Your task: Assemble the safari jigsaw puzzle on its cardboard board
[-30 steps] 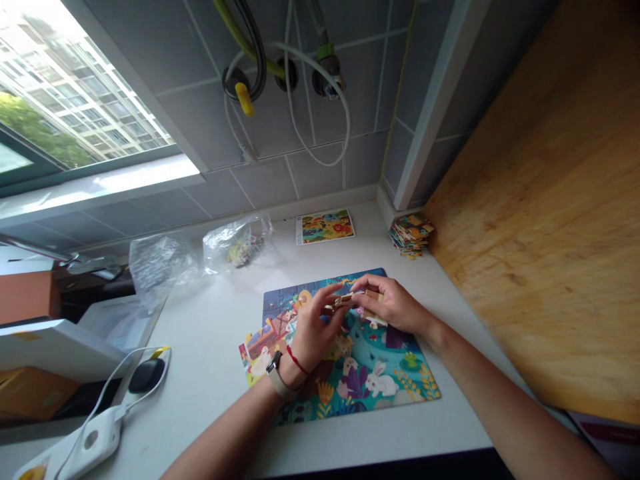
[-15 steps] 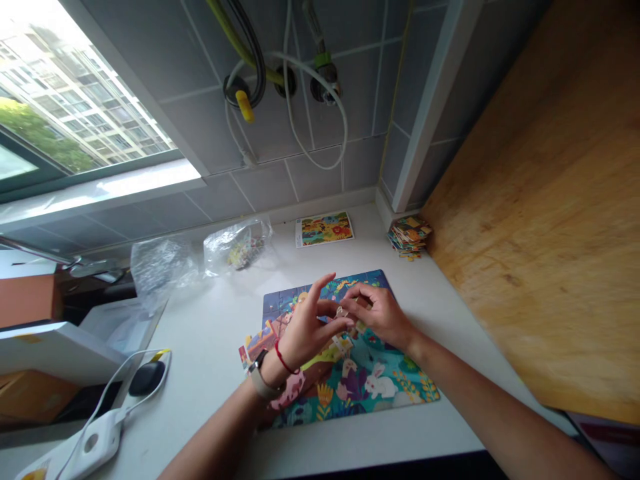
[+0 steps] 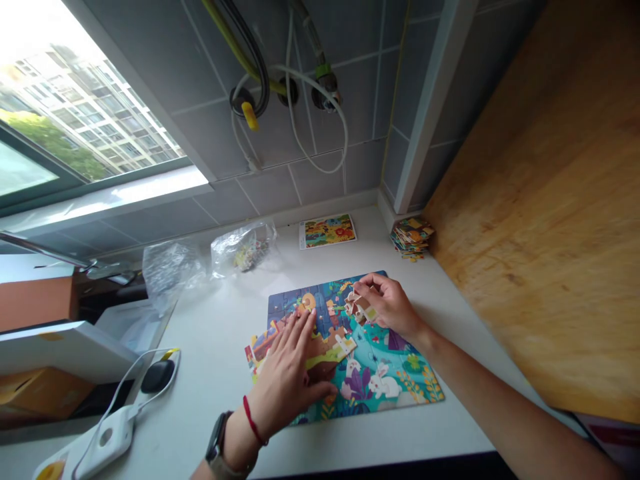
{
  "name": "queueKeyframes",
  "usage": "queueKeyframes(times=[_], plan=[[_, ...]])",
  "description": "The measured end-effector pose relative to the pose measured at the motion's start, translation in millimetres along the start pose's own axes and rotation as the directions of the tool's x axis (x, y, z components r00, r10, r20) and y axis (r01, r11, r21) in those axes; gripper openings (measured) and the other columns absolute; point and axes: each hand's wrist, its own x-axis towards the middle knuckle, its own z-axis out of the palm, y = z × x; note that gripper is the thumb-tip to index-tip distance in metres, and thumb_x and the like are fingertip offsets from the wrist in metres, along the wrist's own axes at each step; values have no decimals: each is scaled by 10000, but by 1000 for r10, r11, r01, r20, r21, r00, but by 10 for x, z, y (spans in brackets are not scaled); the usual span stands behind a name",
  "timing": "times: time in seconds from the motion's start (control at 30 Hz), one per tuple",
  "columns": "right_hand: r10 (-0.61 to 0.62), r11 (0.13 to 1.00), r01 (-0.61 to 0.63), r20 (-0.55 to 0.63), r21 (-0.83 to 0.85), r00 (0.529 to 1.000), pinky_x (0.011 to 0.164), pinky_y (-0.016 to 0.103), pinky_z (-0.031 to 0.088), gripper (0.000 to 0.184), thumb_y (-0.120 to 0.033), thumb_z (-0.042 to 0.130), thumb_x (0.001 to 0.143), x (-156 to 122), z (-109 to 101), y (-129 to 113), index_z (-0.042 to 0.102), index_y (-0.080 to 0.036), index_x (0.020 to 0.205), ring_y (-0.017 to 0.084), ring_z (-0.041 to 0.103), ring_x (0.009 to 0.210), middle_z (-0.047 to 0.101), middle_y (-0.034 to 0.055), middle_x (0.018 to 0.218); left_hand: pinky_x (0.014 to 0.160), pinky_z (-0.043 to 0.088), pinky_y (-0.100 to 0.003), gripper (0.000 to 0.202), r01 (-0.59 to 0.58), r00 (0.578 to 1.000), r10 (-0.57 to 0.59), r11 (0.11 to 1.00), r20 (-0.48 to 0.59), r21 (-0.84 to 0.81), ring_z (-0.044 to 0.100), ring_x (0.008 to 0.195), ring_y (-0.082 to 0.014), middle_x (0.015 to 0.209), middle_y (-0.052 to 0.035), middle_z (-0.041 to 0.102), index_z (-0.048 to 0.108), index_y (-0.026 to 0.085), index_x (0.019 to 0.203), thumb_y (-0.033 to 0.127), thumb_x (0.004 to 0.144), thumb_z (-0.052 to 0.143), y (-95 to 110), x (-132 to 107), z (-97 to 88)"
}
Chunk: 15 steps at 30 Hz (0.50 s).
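My left hand (image 3: 286, 373) lies flat, fingers stretched out, over a smaller joined section of jigsaw puzzle (image 3: 330, 352). That section sits at a slant on top of a larger assembled jigsaw puzzle (image 3: 407, 385) with white rabbits, plants and a blue night sky. Above the larger puzzle's upper right part, my right hand (image 3: 393, 308) is closed on a few loose puzzle pieces (image 3: 360, 311), their pale edges showing. How many pieces it holds I cannot tell. My left palm hides the lower left of both puzzles.
A puzzle picture card (image 3: 328, 231) lies by the wall. Stacked puzzle pieces (image 3: 412, 237) stand beside the wooden panel (image 3: 530, 233). Clear plastic bags (image 3: 173, 270) lie at the back left, one with pieces inside. A white power strip (image 3: 103, 437) with a black plug is at the left edge.
My hands were close together over the puzzle and have moved apart. The left has come down flat on the joined section; the right has shifted slightly right with the loose pieces.
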Motion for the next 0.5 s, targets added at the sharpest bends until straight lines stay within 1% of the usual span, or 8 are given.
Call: queueKeyframes(times=[0.07, 0.13, 0.2, 0.27, 0.33, 0.37, 0.43, 0.5], plan=[[7, 1000, -7, -5, 8, 1000, 427, 305, 525, 493, -708, 797, 773, 10, -7, 6, 669, -236, 839, 212, 680, 496, 779, 41, 713, 1182, 479, -604, 1121, -45, 999, 45, 999, -20, -19, 429, 1529, -430, 1650, -159, 458, 199, 306, 1677, 398, 804, 896, 81, 8, 75], [1, 1000, -1, -13, 7, 1000, 434, 299, 529, 492, -702, 806, 763, 19, -12, 10, 674, -233, 827, 206, 681, 501, 779, 42, 711, 1134, 537, -547, 974, -86, 996, 84, 995, -38, -50, 510, 1477, -388, 1574, -143, 550, 308, 305, 1621, 299, 830, 877, 134, 57, 90], [-12, 1000, 12, -24, -1, 1000, 441, 291, 524, 491, -699, 813, 753, 23, -11, 6, 676, -231, 809, 201, 679, 507, 773, 40, 698, 1068, 585, -505, 883, -102, 994, 98, 991, -53, -84, 602, 1380, -358, 1463, -132, 636, 379, 294, 1565, 240, 833, 871, 170, 110, 82], [-12, 1000, 12, -27, -1, 1000, 434, 287, 514, 488, -698, 811, 750, 19, -7, -9, 671, -233, 797, 197, 672, 499, 769, 38, 690, 999, 613, -483, 819, -87, 994, 79, 989, -70, -121, 671, 1252, -330, 1344, -106, 694, 429, 291, 1513, 207, 827, 870, 200, 147, 78], [0, 1000, 0, -24, 8, 1000, 429, 285, 511, 484, -695, 810, 751, 11, 0, -29, 666, -235, 796, 195, 669, 498, 771, 38, 699, 952, 624, -468, 778, -57, 996, 43, 985, -84, -162, 695, 1163, -308, 1271, -79, 714, 461, 297, 1468, 172, 814, 864, 228, 165, 85], [9, 1000, -8, -26, 15, 1000, 428, 283, 511, 483, -691, 813, 748, 7, 3, -38, 665, -234, 800, 194, 671, 502, 773, 39, 708, 945, 624, -463, 767, -46, 995, 29, 982, -93, -184, 697, 1149, -301, 1260, -72, 714, 469, 300, 1452, 156, 806, 858, 241, 169, 91], [23, 999, -21, -38, 31, 999, 424, 275, 503, 483, -681, 824, 739, -2, 8, -53, 663, -231, 810, 189, 670, 508, 776, 40, 722, 961, 615, -461, 766, -41, 993, 16, 975, -113, -220, 692, 1162, -294, 1272, -69, 705, 465, 301, 1439, 140, 794, 846, 260, 177, 106], [41, 998, -39, -41, 50, 998, 401, 267, 470, 480, -676, 820, 747, -10, 11, -61, 657, -230, 822, 179, 648, 488, 773, 37, 726, 986, 603, -463, 766, -50, 990, 17, 969, -137, -242, 688, 1174, -289, 1283, -73, 695, 453, 296, 1437, 139, 789, 832, 271, 190, 122]])
